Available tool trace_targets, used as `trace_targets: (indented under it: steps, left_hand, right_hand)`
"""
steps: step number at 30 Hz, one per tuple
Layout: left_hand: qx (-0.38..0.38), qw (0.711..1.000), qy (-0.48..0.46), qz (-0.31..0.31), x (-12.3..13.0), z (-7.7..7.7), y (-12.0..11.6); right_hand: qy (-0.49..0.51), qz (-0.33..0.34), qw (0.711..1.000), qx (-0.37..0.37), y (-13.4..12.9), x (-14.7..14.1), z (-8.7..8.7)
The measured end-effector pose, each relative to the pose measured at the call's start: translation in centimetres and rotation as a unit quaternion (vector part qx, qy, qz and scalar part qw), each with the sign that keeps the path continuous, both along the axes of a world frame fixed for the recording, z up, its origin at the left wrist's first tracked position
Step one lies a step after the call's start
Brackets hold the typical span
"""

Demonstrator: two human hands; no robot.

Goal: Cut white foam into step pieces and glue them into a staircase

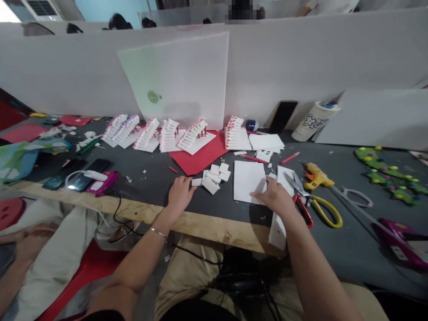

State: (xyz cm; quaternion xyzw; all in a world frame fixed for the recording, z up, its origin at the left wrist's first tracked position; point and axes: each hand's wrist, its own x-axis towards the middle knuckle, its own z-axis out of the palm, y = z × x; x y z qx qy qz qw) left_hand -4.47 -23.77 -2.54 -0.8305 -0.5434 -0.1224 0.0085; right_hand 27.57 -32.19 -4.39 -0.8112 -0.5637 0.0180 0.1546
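My left hand (180, 192) is at the table's front, fingers curled and thumb close to the index finger. A small white rectangular piece (197, 182) sticks out at its fingertips, pinched there as it appears. Right beside lies a loose pile of small white squares (216, 176). My right hand (276, 196) grips the right edge of a white square board (247, 180), its thumb on top; the other fingers are partly hidden. Under and beyond this hand lies a white strip (284, 176), with large yellow-handled scissors (321, 207) to its right.
Several small white staircase models (169, 136) stand at the back, one row partly on red sheet (197, 156). To the right are a yellow glue gun (317, 176), a white cup (316, 121) and a dark phone (283, 117). Another person's hands (33, 240) rest at far left.
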Motion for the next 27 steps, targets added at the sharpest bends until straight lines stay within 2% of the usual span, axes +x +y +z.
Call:
trace_targets:
  steps: [3,7,9,12,15,19,22,25,27]
  left_hand:
    - [0.003,1.0,-0.027,0.012,0.4,-0.4,0.3]
    - [0.025,0.997,-0.077,0.013,0.4,-0.9,0.3]
    - [0.049,0.994,-0.097,0.03,0.2,-0.8,0.3]
    - [0.098,0.981,-0.146,0.082,-0.3,-0.4,0.4]
    - [0.117,0.969,-0.201,0.082,0.0,0.4,0.4]
    - [0.076,0.976,-0.205,-0.013,2.5,1.2,-0.5]
    - [0.007,0.983,-0.134,-0.125,5.2,1.2,-1.8]
    - [-0.065,0.964,-0.091,-0.243,7.9,0.8,-2.6]
    - [-0.092,0.949,-0.096,-0.285,9.9,0.4,-2.3]
  right_hand:
    - [0.134,-0.014,0.991,0.008,0.7,1.2,-0.1]
    - [0.322,-0.032,0.943,0.083,1.0,1.9,0.6]
    - [0.365,-0.046,0.922,0.119,1.1,2.0,0.9]
    - [0.387,-0.056,0.911,0.132,1.3,2.1,1.4]
    - [0.416,-0.038,0.9,0.126,1.9,2.0,1.9]
    - [0.437,-0.012,0.891,0.126,2.8,2.1,2.7]
    - [0.443,-0.009,0.884,0.149,3.2,2.9,3.4]
    - [0.441,-0.023,0.88,0.176,3.1,4.3,4.1]
    - [0.444,-0.037,0.873,0.198,3.0,5.3,4.5]
